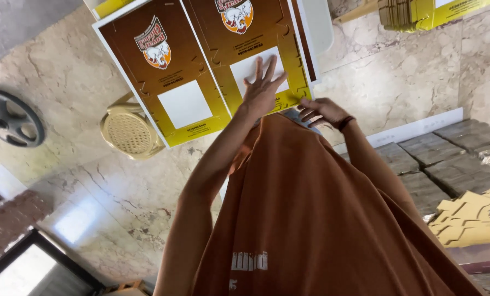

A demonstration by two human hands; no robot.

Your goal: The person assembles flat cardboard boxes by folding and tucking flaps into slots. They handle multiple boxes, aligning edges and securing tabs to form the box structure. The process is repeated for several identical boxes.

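Your left hand (262,87) lies flat, fingers spread and open, pressing on the nearer cardboard sheet (256,49), a brown and yellow printed box blank with a white rectangle under your fingertips. Your right hand (322,111) sits just beside it at the sheet's lower right corner, fingers curled loosely at the edge; whether they actually pinch the card I cannot tell, since the knuckles hide the tips. The two hands are close but not touching. A second sheet (168,82) of the same print lies alongside on the left, its edge touching or slightly tucked under the first, and both rest on a raised surface above the marble floor (91,192). The likeliest trouble, as I judge it, is the top sheet sliding: you hold it down with a flat palm only, so a tug at the corner could skew it or drag the neighbouring sheet along. A sharp pull at that corner could also crease or tear the die-cut tabs along the yellow border. Both arms are stretched well forward from your orange shirt (321,230), the left nearly straight, the right bent at the elbow with a dark band at the wrist. A cream plastic stool (129,131) stands below the sheets, and bundled stacks (447,159) sit off to the right.
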